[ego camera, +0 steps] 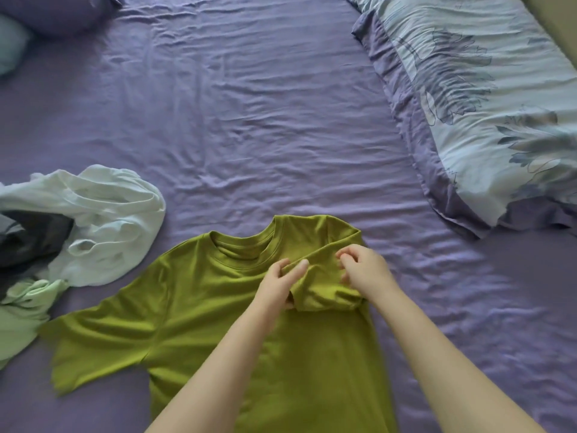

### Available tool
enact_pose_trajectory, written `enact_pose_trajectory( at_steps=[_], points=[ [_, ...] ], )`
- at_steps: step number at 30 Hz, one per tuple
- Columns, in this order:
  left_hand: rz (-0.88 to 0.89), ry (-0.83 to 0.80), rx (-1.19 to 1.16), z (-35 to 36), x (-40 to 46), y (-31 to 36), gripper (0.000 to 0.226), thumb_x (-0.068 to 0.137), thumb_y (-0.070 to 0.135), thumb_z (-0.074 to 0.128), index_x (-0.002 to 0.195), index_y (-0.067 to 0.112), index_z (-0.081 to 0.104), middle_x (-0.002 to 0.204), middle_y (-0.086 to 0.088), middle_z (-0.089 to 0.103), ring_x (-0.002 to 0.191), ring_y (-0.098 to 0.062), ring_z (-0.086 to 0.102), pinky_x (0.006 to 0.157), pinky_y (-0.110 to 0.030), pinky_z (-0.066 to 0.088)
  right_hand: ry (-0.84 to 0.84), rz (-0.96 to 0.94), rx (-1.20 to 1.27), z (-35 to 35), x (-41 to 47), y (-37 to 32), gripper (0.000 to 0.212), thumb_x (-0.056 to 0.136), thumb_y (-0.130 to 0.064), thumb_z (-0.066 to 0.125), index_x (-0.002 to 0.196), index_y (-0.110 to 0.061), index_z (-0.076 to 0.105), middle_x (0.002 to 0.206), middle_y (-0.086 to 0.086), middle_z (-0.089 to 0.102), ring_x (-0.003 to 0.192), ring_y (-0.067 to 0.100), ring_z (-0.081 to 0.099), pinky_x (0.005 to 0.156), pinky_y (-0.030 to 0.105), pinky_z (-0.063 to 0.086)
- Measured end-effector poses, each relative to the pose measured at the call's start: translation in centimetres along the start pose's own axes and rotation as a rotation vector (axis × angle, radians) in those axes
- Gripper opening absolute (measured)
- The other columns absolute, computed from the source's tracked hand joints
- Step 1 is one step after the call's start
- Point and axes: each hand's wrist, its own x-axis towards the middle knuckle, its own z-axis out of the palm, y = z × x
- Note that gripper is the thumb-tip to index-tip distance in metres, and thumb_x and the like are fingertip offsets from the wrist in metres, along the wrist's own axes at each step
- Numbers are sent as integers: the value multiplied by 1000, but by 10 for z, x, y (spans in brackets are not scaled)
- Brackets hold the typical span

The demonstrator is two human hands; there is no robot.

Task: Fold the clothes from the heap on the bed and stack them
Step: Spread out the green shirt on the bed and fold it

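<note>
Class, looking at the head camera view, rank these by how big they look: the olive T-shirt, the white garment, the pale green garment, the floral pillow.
1. Olive T-shirt, though nearest the camera.
2. Floral pillow, cut off by the frame.
3. White garment, crumpled.
4. Pale green garment, partly out of frame, so unsure.

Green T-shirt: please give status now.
Left hand and right hand pinch folded-in sleeve of green T-shirt. Other sleeve flat. Heap beside, not blocking.

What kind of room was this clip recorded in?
Most likely a bedroom. The work surface is a bed covered by a wrinkled purple sheet, a floral pillow lies along its right side, and a heap of unfolded clothes sits beside the green T-shirt that is being folded.
</note>
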Motion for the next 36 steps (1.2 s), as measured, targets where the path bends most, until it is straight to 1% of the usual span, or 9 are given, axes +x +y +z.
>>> enact_pose_trajectory(
  at_steps=[4,8,12,16,19,27,31,33,36],
  points=[
    [123,152,264,5,4,-14,75,80,22,75,142,21,33,136,-3,48,120,-21,51,100,-38,46,69,-107,-362,11,-10,33,31,92,-8,44,116,-14,62,122,7,61,114,27,54,95,39,43],
    [284,257,303,16,-1,-10,61,93,2,41,146,26,24,133,-6,41,108,-27,54,82,-47,56,49,-261,-393,21,-18,56,32,94,-3,48,124,-5,59,134,9,53,126,26,47,107,30,32],
    [329,276,323,9,-6,-9,66,99,15,41,151,31,5,111,-16,57,70,-26,66,68,-34,58,145,-253,-177,16,-23,64,35,91,10,45,120,0,61,126,14,60,119,26,54,97,13,29],
    [251,191,535,9,-11,-18,98,88,37,64,153,23,-8,137,-9,47,118,-25,54,101,-38,43,167,-322,-216,12,-31,73,31,79,9,61,108,-2,64,114,12,62,107,29,58,93,28,41],
    [274,329,886,15,-10,-27,94,90,30,62,152,21,-7,131,-7,47,119,-26,46,101,-37,39,145,-318,-315,13,-40,86,34,75,-2,69,108,-8,64,110,7,59,101,26,57,88,35,46],
    [443,370,805,18,-8,-29,79,94,-4,40,152,34,4,107,-6,33,64,-20,40,61,-32,42,153,-283,-347,13,-40,87,28,80,7,58,104,-5,66,102,12,58,92,31,58,79,42,49],
    [349,431,932,10,-11,-30,65,98,19,46,152,31,12,127,-6,34,95,-22,49,80,-37,48,209,-416,-543,15,-45,75,33,61,7,72,91,-8,71,92,11,64,83,35,61,70,43,49],
    [469,459,1238,10,-14,-37,62,97,34,47,151,35,16,149,-6,22,128,-25,33,103,-38,35,161,-445,-638,17,-47,70,26,61,-1,75,85,-12,73,86,5,67,82,32,62,72,41,47],
    [633,248,1550,12,-19,-49,42,100,39,36,142,34,37,158,-4,20,144,-26,16,116,-50,5,195,-404,-613,18,-33,56,11,67,-6,72,76,-14,73,81,3,68,85,32,61,76,41,42]
  ],
)
